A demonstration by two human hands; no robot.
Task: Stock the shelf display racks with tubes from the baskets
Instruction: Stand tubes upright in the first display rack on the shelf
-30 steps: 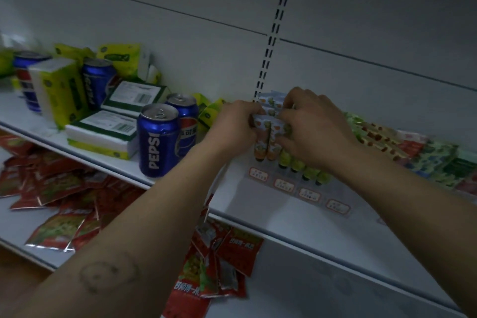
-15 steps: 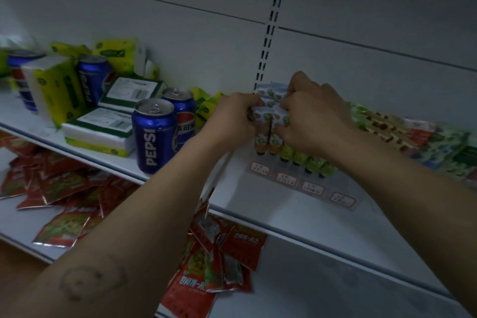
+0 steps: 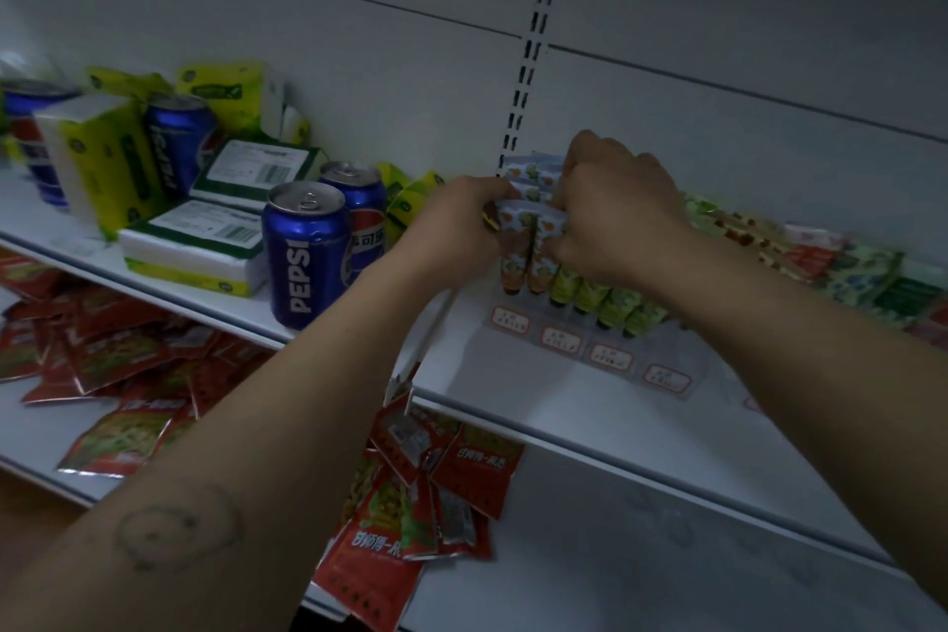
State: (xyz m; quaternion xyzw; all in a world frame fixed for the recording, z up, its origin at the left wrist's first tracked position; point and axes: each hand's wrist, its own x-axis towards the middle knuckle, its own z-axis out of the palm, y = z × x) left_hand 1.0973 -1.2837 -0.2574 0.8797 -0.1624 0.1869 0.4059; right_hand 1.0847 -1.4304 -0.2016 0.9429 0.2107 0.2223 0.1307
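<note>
Tubes [image 3: 515,256], orange-printed, are pinched between left hand [image 3: 454,227] and right hand [image 3: 618,213]; the nearby can [image 3: 305,256] reads PEPSI.

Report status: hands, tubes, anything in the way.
Left hand, right hand both grip orange tubes at left end of rack. Green tubes seated alongside. Pepsi can apart, to the left.

cans [image 3: 306,254] left of tube rack [image 3: 610,357] (packets [image 3: 118,364] on lower shelf [image 3: 667,570])
</note>
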